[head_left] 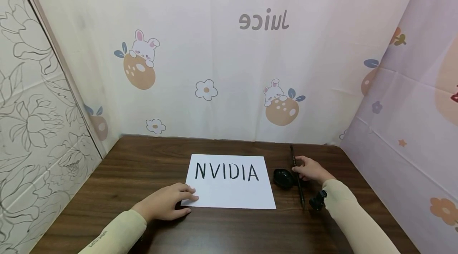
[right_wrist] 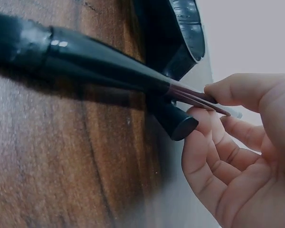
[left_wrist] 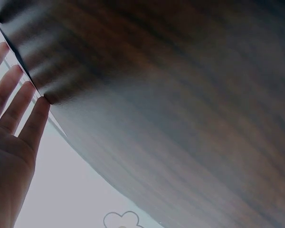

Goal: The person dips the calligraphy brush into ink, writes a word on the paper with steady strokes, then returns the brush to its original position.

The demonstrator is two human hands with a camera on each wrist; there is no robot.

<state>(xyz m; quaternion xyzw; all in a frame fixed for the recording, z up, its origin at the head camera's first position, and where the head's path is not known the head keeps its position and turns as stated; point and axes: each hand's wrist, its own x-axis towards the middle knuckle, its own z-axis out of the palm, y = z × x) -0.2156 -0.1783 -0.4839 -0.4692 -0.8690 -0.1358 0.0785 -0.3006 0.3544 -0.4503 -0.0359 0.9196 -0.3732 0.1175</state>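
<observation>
A white sheet of paper (head_left: 229, 194) lies on the table with "NVIDIA" lettered across it in black, reading upright from here. My left hand (head_left: 168, 202) rests at its lower left corner, fingers spread and fairly straight, fingertips on the paper's edge. Right of the sheet, my right hand (head_left: 310, 169) pinches a slim dark writing brush (head_left: 299, 192) between thumb and fingers. In the right wrist view the dark head of the brush (right_wrist: 99, 61) points away from the fingers. Beside it sits a glossy black ink dish (head_left: 284, 178), with a short stub (right_wrist: 178, 126) showing under the brush handle.
The dark wood table (head_left: 232, 230) meets a printed curtain (head_left: 229, 115) at the back. More patterned cloth hangs at the left (head_left: 43, 127) and right (head_left: 404, 138). A small black device (head_left: 317, 200) is strapped to the right wrist.
</observation>
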